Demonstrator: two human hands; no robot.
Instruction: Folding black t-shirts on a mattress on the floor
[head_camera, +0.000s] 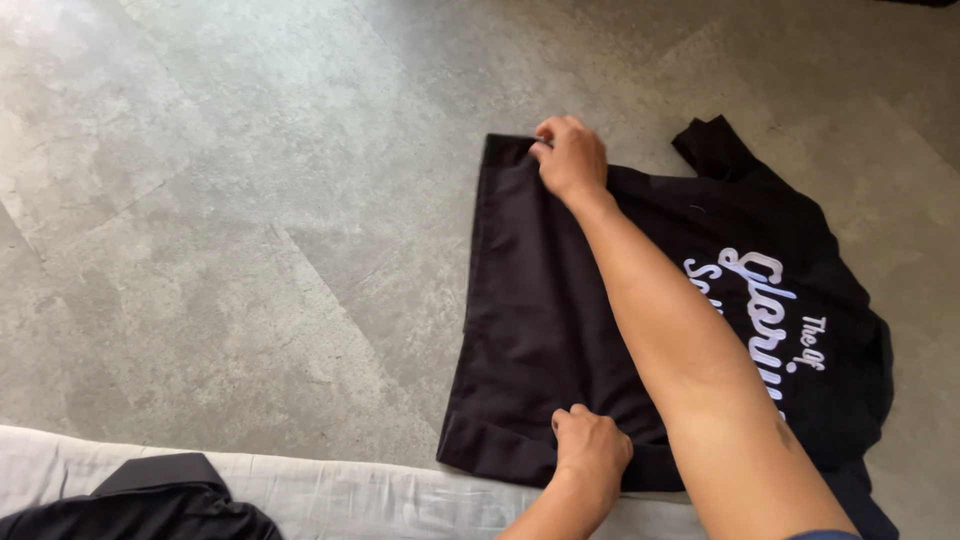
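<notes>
A black T-shirt (540, 320) with white lettering lies spread on a grey floor, its hem toward the left. My right hand (570, 158) reaches across it and pinches the far corner of the hem. My left hand (590, 450) grips the near edge of the hem, close to a pale sheet. My right forearm covers part of the shirt's print.
Grey mottled floor (230, 200) surrounds the shirt. A pale grey sheet (330, 495) runs along the bottom edge of the view, with a second dark garment (150, 500) bunched on it at bottom left.
</notes>
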